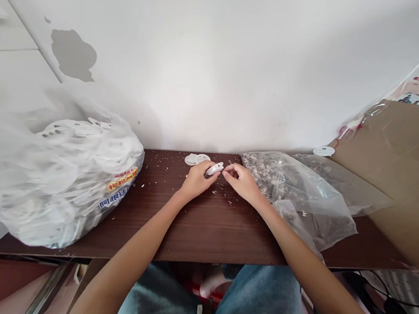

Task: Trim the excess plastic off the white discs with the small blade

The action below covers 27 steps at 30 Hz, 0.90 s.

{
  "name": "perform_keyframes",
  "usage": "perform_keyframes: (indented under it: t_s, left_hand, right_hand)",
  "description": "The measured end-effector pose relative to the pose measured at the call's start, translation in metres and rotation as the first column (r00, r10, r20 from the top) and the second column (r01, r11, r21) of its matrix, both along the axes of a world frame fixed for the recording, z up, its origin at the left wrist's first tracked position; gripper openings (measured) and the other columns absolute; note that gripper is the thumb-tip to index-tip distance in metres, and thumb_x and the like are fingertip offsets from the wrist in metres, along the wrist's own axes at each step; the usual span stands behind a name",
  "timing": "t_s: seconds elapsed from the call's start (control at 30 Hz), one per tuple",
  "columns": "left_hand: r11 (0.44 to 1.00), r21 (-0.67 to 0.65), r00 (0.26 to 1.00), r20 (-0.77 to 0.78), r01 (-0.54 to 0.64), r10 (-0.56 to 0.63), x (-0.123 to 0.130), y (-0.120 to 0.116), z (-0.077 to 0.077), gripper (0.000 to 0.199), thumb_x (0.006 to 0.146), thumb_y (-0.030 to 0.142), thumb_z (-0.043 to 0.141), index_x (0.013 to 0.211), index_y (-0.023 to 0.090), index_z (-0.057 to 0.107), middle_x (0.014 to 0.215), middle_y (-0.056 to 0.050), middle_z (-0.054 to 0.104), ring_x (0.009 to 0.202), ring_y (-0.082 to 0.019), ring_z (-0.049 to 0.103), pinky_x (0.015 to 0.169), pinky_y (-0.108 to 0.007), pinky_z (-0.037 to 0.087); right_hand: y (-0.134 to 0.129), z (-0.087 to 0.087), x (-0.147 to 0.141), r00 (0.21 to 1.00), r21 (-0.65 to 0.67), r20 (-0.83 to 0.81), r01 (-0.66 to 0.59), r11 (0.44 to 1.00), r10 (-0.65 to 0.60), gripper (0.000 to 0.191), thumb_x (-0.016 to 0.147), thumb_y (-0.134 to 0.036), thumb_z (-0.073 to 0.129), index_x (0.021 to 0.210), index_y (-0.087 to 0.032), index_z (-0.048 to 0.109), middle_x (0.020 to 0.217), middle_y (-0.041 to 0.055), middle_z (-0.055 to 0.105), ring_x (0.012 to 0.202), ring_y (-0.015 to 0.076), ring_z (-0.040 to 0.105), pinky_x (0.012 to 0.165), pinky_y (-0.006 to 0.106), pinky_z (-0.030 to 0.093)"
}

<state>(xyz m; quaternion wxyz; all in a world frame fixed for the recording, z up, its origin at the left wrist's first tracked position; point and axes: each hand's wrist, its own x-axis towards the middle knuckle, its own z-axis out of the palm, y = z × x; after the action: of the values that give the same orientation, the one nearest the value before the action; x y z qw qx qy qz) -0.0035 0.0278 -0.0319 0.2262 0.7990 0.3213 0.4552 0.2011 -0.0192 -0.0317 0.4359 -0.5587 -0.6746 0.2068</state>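
Note:
My left hand [197, 180] grips a small white plastic disc-shaped part [215, 168] at its fingertips, just above the dark wood-grain tabletop [203, 233]. My right hand [240, 182] sits close beside it, its fingertips pinching a thin metal pin [230, 164] whose tip points toward the white part. The hands hide part of the white piece. Behind them, a couple of similar white plastic discs [196, 159] lie against the wall, and small white shavings are scattered across the wood.
A large clear bag of white plastic parts [62, 163] stands left on the table. A clear bag of grey-white scraps [285, 188] lies right, with a white disc [323, 151] behind it. Brown cardboard [397, 176] leans far right against the white wall [221, 65].

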Motion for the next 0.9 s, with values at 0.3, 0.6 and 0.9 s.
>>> perform_keyframes:
  t_s: [0.3,0.6,0.9]
  left_hand:
    - [0.999,-0.048,0.997,-0.067,0.023,-0.027,0.006,-0.012,0.006,0.021,0.097,0.032,0.064,0.113,0.02,0.069,0.113,-0.008,0.075,0.102,-0.022,0.069,0.093,-0.034,0.052]
    - [0.995,0.099,0.99,-0.141,0.007,0.007,0.012,-0.014,0.002,0.024,0.099,0.021,0.057,0.121,0.019,0.066,0.117,-0.012,0.071,0.111,-0.028,0.064,0.099,-0.04,0.048]
    - [0.998,0.029,0.988,-0.142,-0.058,0.062,0.013,-0.013,-0.002,0.019,0.098,0.026,0.059,0.116,0.019,0.064,0.111,-0.01,0.071,0.104,-0.026,0.065,0.092,-0.037,0.048]
  right_hand:
    - [-0.003,0.003,-0.007,0.999,0.005,-0.017,0.043,0.999,-0.043,0.021,0.094,-0.04,0.059,0.093,-0.022,0.07,0.09,0.0056,0.072,0.079,0.0226,0.062,0.076,0.035,0.048]
    - [-0.002,0.001,-0.009,0.979,-0.096,-0.194,0.042,0.994,-0.06,0.026,0.092,-0.046,0.065,0.087,-0.021,0.068,0.083,0.004,0.07,0.075,0.0211,0.061,0.072,0.033,0.047]
    - [-0.005,0.004,-0.01,0.985,-0.081,-0.164,0.033,0.996,-0.046,0.025,0.092,-0.045,0.064,0.086,-0.021,0.068,0.082,0.0031,0.069,0.075,0.0205,0.059,0.071,0.033,0.046]
